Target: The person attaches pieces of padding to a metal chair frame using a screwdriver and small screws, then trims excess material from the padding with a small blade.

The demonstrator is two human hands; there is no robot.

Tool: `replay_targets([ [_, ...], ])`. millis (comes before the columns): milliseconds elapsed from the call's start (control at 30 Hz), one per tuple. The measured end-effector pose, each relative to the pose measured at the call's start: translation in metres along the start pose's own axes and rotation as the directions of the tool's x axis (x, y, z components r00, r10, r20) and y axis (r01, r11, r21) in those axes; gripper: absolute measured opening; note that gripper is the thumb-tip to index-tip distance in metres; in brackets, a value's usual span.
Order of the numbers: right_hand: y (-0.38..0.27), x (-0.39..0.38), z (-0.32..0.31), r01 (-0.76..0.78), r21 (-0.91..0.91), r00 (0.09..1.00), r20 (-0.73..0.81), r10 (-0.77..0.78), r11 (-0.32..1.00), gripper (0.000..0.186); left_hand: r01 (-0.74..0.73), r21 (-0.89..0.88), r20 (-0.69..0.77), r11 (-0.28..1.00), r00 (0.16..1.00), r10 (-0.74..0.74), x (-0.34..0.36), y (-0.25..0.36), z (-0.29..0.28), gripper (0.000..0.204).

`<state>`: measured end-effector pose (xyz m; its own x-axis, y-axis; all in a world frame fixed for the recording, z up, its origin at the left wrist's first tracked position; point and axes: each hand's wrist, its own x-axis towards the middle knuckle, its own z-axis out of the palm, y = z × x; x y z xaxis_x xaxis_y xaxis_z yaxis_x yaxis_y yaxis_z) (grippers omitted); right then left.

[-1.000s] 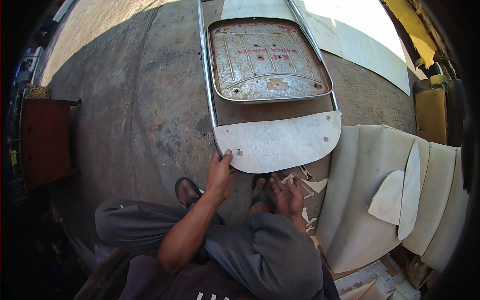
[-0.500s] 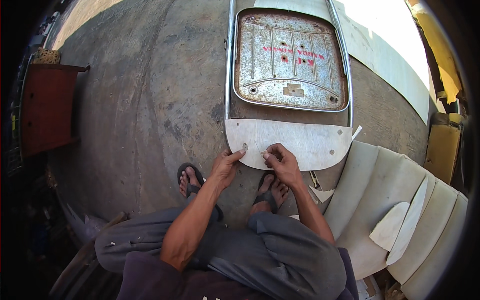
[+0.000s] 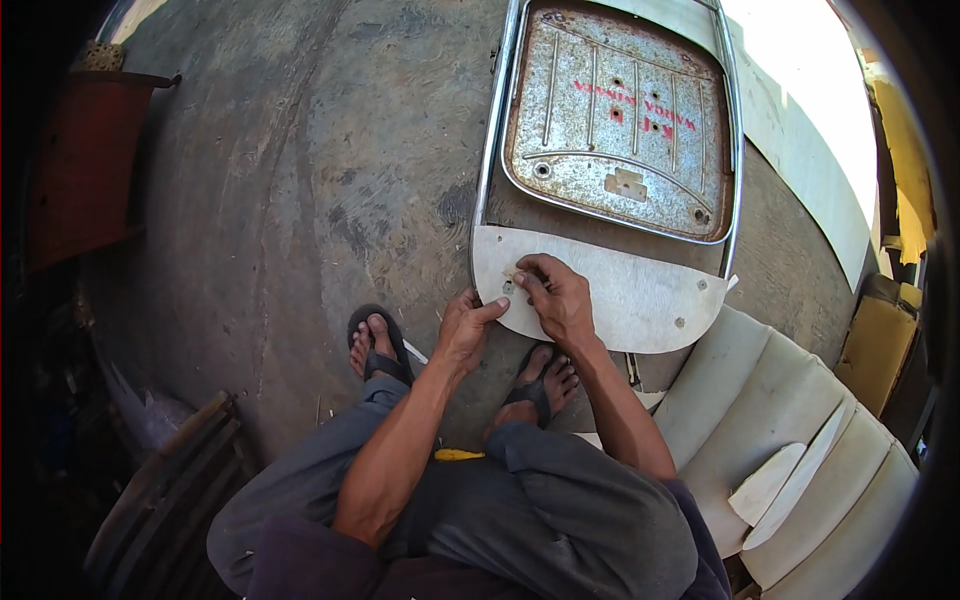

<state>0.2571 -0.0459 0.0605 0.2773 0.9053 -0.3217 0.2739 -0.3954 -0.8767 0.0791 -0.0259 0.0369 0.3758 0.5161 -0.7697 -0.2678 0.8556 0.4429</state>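
A pale, half-rounded board (image 3: pixel 620 295) with small holes near its corners lies across the near end of a chrome tube frame (image 3: pixel 489 165). My left hand (image 3: pixel 465 330) grips the board's near left edge, thumb on top and fingers curled under the rim. Over the board's left part, my right hand (image 3: pixel 558 300) is closed in a pinch beside the ragged left hole; something tiny and pale shows at its fingertips, too small to name. Beyond the board, a rusty metal seat pan (image 3: pixel 620 130) with red lettering sits within the frame.
Cream padded cushions (image 3: pixel 750 400) lie at the right, with pale offcuts (image 3: pixel 768 485) on them. A knife-like tool (image 3: pixel 632 368) pokes out beneath the board. A red metal piece (image 3: pixel 85 165) stands far left. Between my legs is a small yellow object (image 3: pixel 458 455).
My right hand has moved left across the board, up to the ragged hole. My left hand keeps its hold on the edge. The view has shifted, and the yellow object now shows.
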Motion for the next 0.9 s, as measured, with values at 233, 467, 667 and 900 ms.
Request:
replay_targets([
  [233,0.006,0.004,0.007,0.2,-0.146,0.978,-0.025,-0.205,0.969,0.015,0.003,-0.012,-0.007,1.0,1.0,-0.003,0.003,-0.002,-0.002,0.045],
  [467,0.005,0.023,-0.008,0.426,-0.252,0.903,0.177,-0.391,0.869,0.016,0.002,0.071,-0.004,0.997,1.0,-0.002,0.006,-0.002,-0.005,0.045],
  [667,0.001,0.016,-0.006,0.392,-0.293,0.92,0.155,-0.361,0.872,0.019,-0.002,0.081,-0.009,0.997,1.0,0.002,0.011,0.003,-0.002,0.043],
  [900,-0.001,0.017,-0.004,0.378,-0.246,0.922,0.186,-0.34,0.892,0.017,-0.03,0.076,-0.022,0.997,0.999,0.032,0.009,-0.002,-0.002,0.04],
])
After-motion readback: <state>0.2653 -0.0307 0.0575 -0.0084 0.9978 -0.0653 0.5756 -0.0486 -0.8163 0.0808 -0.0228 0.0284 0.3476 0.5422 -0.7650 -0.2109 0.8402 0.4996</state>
